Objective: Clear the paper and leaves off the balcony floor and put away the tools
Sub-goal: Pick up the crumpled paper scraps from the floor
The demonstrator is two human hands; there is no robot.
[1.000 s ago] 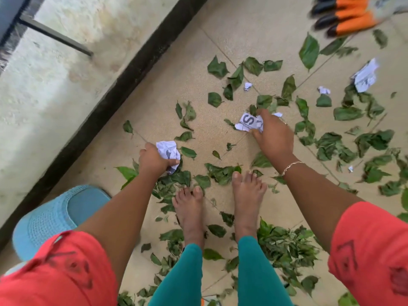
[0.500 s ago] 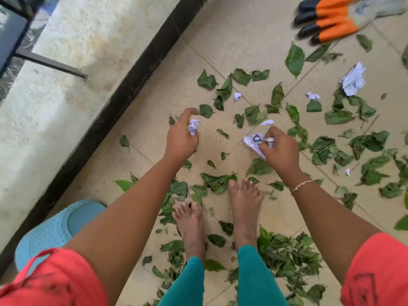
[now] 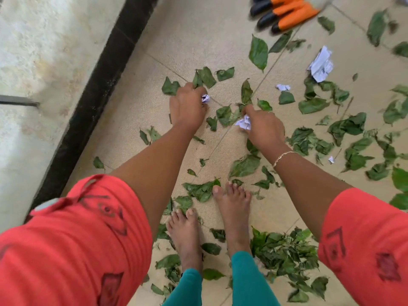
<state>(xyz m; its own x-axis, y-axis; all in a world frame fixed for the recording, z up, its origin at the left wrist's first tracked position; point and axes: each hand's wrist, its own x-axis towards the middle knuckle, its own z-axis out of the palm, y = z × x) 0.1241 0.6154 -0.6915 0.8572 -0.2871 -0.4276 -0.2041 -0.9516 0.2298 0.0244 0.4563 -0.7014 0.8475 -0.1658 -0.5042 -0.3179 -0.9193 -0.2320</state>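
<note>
Green leaves (image 3: pixel 258 51) lie scattered over the beige tiled balcony floor (image 3: pixel 194 36). My left hand (image 3: pixel 187 107) is low over the floor and grips a crumpled white paper (image 3: pixel 205 98) among leaves. My right hand (image 3: pixel 262 127) holds another crumpled paper (image 3: pixel 244 123) and its fingertips touch the leaves just beyond it. A larger crumpled paper (image 3: pixel 321 65) and a small scrap (image 3: pixel 283 87) lie on the floor to the right. Orange and black gloves (image 3: pixel 284 12) lie at the top.
A black skirting strip (image 3: pixel 95 102) runs along a pale wall (image 3: pixel 44 51) on the left. My bare feet (image 3: pixel 231 202) stand among leaves, with a dense leaf pile (image 3: pixel 284 255) to their right. A tiny paper scrap (image 3: pixel 331 159) lies further right.
Both hands have moved further forward over the floor while keeping their papers. The blue object at lower left has left the view.
</note>
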